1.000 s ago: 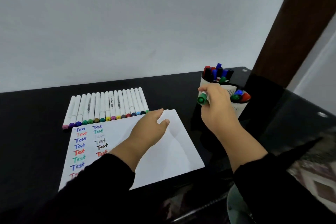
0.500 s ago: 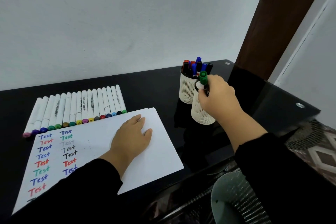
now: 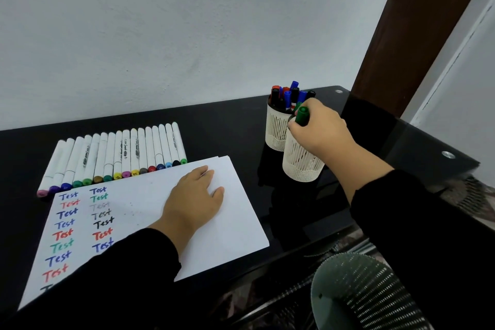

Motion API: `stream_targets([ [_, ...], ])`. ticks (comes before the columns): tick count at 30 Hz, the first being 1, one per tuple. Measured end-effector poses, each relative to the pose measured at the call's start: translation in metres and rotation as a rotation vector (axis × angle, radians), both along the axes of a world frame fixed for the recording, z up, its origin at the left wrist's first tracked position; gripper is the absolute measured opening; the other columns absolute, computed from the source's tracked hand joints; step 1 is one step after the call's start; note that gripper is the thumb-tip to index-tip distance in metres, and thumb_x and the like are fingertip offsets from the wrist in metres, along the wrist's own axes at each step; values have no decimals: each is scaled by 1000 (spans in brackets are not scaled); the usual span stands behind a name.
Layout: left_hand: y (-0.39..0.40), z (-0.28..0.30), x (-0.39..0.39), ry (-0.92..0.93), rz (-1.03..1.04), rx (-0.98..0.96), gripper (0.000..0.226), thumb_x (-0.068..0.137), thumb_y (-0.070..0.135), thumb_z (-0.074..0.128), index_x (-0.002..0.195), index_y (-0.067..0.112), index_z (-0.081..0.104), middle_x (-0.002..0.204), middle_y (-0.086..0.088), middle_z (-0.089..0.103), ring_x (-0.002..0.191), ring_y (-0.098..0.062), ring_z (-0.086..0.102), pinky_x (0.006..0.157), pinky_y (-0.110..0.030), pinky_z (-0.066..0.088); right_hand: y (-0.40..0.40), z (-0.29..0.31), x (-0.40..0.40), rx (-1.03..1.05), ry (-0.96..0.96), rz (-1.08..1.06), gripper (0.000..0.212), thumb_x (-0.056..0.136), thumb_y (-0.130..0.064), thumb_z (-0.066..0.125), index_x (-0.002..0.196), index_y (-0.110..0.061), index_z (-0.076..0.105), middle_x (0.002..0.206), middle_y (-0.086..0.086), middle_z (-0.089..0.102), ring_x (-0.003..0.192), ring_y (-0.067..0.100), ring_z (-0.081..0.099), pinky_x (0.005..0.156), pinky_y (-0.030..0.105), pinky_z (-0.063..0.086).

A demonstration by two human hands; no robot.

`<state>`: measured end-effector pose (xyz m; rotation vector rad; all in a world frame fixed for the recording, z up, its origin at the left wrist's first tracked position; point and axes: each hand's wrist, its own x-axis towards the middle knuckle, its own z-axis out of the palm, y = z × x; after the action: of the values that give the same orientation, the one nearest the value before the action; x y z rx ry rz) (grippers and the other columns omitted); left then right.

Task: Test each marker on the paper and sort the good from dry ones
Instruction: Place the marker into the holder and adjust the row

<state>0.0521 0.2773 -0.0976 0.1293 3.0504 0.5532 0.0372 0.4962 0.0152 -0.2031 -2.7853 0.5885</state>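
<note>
My right hand [image 3: 322, 130] grips a green-capped marker [image 3: 302, 114], cap up, over the mouth of the nearer white mesh cup [image 3: 301, 166]. Behind that cup stands a second white mesh cup [image 3: 276, 127] holding several markers with black, blue and red caps. My left hand [image 3: 195, 197] rests flat on the white paper [image 3: 235, 222], whose left part carries two columns of the word "Test" in several colours. A row of several white markers [image 3: 117, 157] with coloured ends lies on the black desk beyond the paper's far edge.
The black glass desk [image 3: 230, 128] ends at the right with a metal stud [image 3: 448, 154] near its corner. A grey-green mesh bin [image 3: 356, 295] stands on the floor below the desk's front edge. A brown door frame [image 3: 417, 24] rises at the right.
My right hand turned the green marker from sideways to cap-up and carried it to the nearer cup, where it has sunk a little lower. My left hand settled flat on the paper.
</note>
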Motion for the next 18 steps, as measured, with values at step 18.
stream_targets([
  [18,0,0,-1,-13,-6,-6,58,97,44,33,149,21,20,155,9,15,142,-13,15,113,-30,18,11,0,-10,191,-71,74,24,94,-44,50,98,-25,63,104,-7,64,105,18,56,95,35,28],
])
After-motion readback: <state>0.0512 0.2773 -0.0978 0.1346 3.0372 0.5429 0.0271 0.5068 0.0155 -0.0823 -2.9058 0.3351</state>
